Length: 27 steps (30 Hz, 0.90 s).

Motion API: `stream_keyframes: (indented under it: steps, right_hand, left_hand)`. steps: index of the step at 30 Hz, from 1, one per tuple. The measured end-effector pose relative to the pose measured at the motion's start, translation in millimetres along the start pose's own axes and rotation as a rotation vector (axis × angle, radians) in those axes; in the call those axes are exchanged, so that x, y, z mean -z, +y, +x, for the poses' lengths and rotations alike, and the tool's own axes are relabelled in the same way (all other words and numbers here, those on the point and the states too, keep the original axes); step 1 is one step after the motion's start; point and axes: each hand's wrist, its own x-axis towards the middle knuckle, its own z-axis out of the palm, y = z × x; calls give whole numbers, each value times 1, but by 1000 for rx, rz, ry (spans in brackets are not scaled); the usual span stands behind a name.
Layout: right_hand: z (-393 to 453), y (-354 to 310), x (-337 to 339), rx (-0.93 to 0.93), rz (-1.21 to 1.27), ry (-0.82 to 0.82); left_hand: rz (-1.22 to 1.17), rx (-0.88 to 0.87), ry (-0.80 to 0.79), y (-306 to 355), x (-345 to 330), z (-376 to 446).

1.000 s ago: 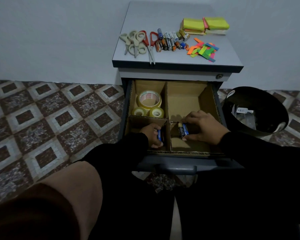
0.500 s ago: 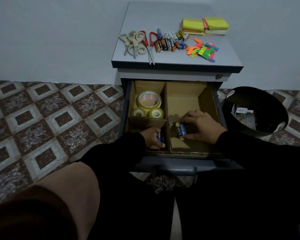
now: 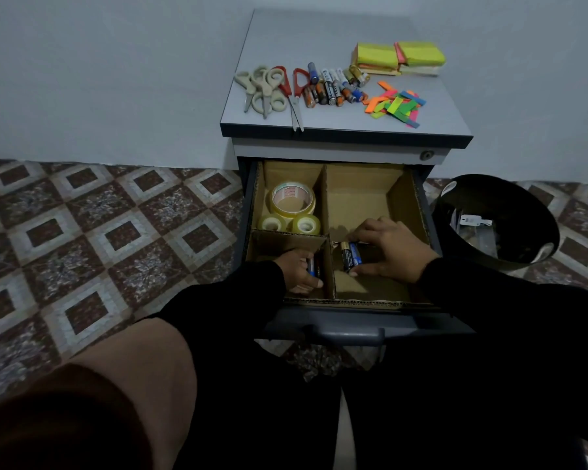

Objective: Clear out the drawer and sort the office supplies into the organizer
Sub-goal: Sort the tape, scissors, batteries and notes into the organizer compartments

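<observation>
I'm gripping cylindrical batteries in both hands: left hand [image 3: 299, 269] and right hand [image 3: 392, 251] curling inside cardboard organizer [image 3: 360, 195].

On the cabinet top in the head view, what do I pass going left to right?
Beige-handled scissors → red-handled scissors → pile of batteries → loose coloured sticky flags. The yellow sticky note pads sit farther back at the right, above the flags.
</observation>
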Motion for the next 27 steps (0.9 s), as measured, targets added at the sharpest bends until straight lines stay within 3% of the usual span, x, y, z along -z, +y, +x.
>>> stream_keyframes:
  steps: [11,20,27]
  right_hand:
    - [0,-7,3,-3,-15,2]
    - [3,-12,4,-3,-30,1]
    - [7,-28,7,12,-62,52]
  left_hand:
    - [227,-22,107,1,0,-3]
    - [147,-53,95,7,6,-13]
    - [-49,-248,164,18,22,-40]
